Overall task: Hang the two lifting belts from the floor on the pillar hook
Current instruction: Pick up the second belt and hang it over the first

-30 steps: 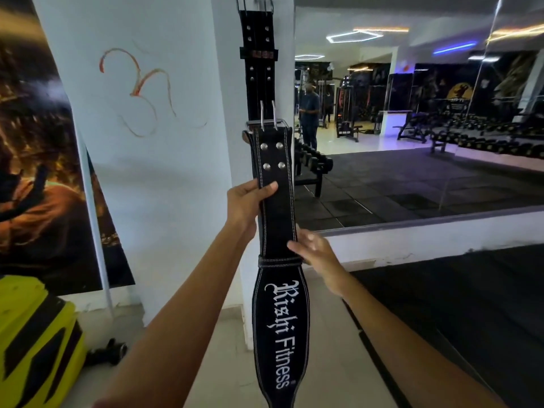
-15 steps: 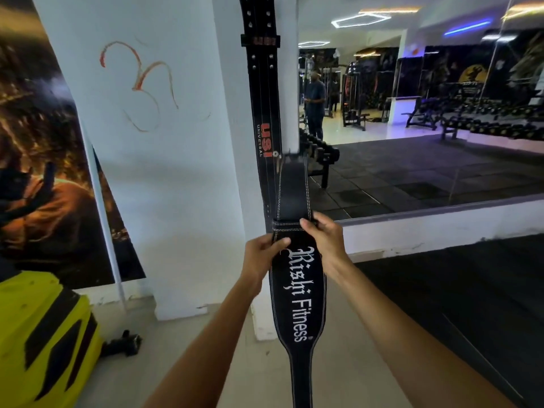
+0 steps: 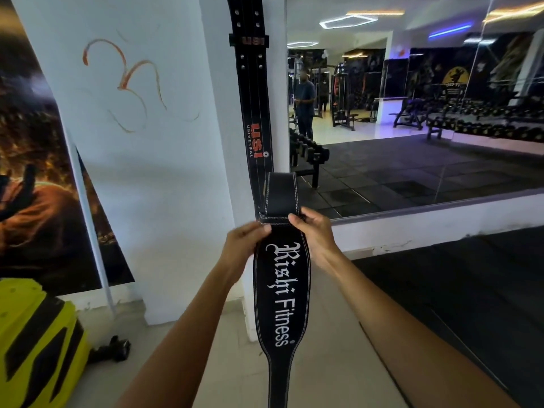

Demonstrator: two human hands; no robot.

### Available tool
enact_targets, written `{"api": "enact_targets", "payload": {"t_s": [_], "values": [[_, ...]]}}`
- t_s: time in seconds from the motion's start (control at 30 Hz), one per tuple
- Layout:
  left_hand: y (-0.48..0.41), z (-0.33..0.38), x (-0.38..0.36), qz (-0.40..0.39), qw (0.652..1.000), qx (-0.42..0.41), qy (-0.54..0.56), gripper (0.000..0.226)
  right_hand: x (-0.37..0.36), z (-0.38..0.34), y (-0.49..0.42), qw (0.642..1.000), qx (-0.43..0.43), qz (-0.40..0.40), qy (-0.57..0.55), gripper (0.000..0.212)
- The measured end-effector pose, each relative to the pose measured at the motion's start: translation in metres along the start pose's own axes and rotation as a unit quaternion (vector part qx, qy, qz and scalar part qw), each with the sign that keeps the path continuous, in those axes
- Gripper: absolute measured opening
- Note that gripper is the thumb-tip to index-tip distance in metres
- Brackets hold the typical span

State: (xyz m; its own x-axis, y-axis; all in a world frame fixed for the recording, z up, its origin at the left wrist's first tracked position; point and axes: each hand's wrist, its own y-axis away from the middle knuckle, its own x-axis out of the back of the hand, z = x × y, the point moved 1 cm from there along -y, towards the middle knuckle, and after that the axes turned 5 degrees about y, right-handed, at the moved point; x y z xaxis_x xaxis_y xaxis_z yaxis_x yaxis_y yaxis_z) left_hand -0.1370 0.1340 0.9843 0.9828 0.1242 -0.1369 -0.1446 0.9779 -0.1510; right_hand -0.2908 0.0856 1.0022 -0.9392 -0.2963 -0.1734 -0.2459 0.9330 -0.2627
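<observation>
A black lifting belt with red USI lettering (image 3: 253, 107) hangs flat against the white pillar (image 3: 164, 160); its top and the hook are out of frame. I hold a second black belt marked "Rishi Fitness" (image 3: 281, 290) upright in front of the pillar. My left hand (image 3: 244, 245) pinches its left edge near the stitched loop. On the opposite edge, my right hand (image 3: 315, 234) grips at the same height. The belt's upper end (image 3: 279, 192) is folded over above my fingers, and its buckle is hidden. Its tail hangs down below the frame.
A large wall mirror (image 3: 412, 113) to the right reflects the gym, a dumbbell rack and a standing person. A yellow and black machine (image 3: 35, 348) sits at lower left, with a small dark dumbbell (image 3: 114, 348) on the floor beside it. A poster covers the left wall.
Both hands have slid down the Rishi Fitness belt to the stitched loop, and its upper end with the buckle has folded over. The camera has tilted and moved closer.
</observation>
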Motion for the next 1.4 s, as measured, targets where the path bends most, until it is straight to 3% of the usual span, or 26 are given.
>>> {"api": "enact_targets", "payload": {"t_s": [0.17,0.3,0.4,0.53,0.73,0.87,0.97,1.1,1.2,1.4], "values": [[-0.012,0.034,-0.031,0.035,0.994,-0.054,0.092,0.023,0.008,-0.010,-0.007,0.996,0.051,-0.013,0.069,0.033],[-0.013,0.039,-0.041,0.064,0.984,-0.060,0.153,0.012,0.015,-0.009,-0.001,0.989,0.083,-0.003,0.124,0.041],[-0.016,0.040,-0.039,0.079,0.980,-0.066,0.173,0.019,0.031,0.021,0.021,0.991,0.031,0.002,0.131,0.027],[-0.010,0.032,-0.034,0.077,0.981,-0.071,0.161,0.031,0.053,0.059,0.050,0.988,-0.048,-0.059,0.135,0.022],[-0.009,0.033,-0.036,0.046,0.984,-0.095,0.141,0.025,0.024,0.013,0.022,0.998,0.013,-0.032,0.056,0.008],[-0.013,0.032,-0.029,0.049,0.984,-0.092,0.142,0.031,0.042,0.057,0.058,0.993,-0.053,-0.055,0.093,0.045],[-0.015,0.020,-0.023,0.036,0.987,-0.099,0.125,0.035,0.045,0.051,0.059,0.983,-0.079,-0.097,0.136,0.040],[-0.005,0.014,-0.026,0.033,0.990,-0.098,0.101,0.036,0.011,-0.007,0.010,0.996,-0.063,-0.048,0.039,0.031],[0.006,0.004,-0.027,0.032,0.990,-0.102,0.097,0.032,-0.010,-0.019,-0.013,0.998,-0.061,0.009,-0.027,0.011],[0.018,-0.044,-0.007,0.040,0.999,-0.032,0.018,0.016,-0.011,0.006,-0.011,0.996,-0.065,0.045,-0.043,0.022]]}}
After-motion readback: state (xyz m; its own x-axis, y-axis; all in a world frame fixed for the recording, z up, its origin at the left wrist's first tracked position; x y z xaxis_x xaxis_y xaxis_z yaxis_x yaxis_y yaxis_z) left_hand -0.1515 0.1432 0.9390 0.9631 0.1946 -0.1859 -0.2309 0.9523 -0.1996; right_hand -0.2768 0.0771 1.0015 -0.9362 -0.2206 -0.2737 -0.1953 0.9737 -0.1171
